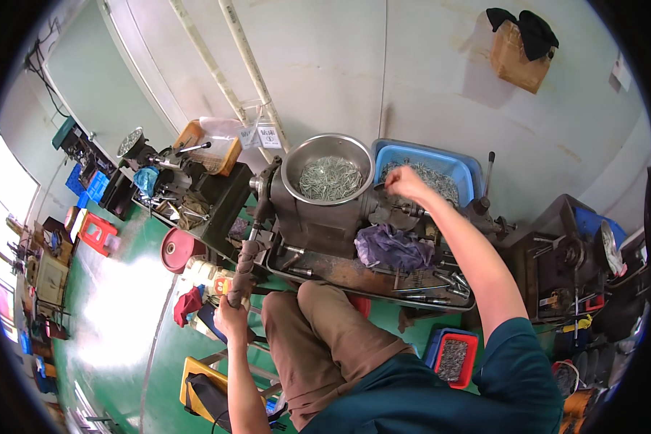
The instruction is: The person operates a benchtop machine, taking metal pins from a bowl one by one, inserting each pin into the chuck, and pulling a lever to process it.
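Note:
My left hand [231,319] is wrapped around the lower end of a long lever [243,271] bound in brown cloth or tape, left of my knees. The lever runs up to a dark metal bench machine [315,226]. My right hand [406,184] has its fingers pinched together over the machine's right end; whatever they hold is too small to make out. A steel bowl [291,176] sits on the machine, holding many thin metal pieces [330,179]. Just behind my right hand, a blue bin [464,163] contains more small metal parts [439,181].
A purple rag [394,247] and several metal tools [448,286] lie on the machine's tray [340,277]. A red bin [470,362] of small parts stands on the floor at right. A yellow stool [195,394] is at lower left. Another machine [202,189] stands further left.

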`<state>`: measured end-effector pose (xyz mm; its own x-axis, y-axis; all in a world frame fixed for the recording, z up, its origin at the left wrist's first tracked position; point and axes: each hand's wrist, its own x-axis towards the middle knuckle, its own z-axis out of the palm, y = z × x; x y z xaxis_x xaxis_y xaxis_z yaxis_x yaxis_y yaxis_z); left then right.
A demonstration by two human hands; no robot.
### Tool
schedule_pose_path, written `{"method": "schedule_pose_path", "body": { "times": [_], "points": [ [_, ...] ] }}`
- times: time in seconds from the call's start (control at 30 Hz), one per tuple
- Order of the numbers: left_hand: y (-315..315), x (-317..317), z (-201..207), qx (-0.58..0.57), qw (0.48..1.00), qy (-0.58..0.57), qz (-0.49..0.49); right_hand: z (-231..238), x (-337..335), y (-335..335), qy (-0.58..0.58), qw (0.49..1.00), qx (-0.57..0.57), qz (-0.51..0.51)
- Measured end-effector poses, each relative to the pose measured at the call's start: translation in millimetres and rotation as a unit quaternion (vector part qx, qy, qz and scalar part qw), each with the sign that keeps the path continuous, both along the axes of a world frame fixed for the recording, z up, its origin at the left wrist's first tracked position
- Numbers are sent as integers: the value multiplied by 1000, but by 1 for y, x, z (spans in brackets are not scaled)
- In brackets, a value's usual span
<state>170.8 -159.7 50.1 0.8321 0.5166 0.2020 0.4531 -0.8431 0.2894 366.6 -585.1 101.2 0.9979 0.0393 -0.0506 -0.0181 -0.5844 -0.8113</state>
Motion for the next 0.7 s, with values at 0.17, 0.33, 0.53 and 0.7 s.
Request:
{"method": "schedule_pose_path", "body": {
  "times": [0.17,0.33,0.53,0.7],
  "points": [
    [1,0,1,4,1000,1,-15,-36,-14,5,13,999,28,-9],
    [-2,0,2,-2,1000,4,-9,-34,-17,6,5,1000,3,-4],
    [-2,-1,4,0,1000,-1,-12,-37,-15,6,7,998,54,21],
    [-3,-1,6,-3,1000,8,-15,-37,-15,5,8,999,51,9]
  ]
}}
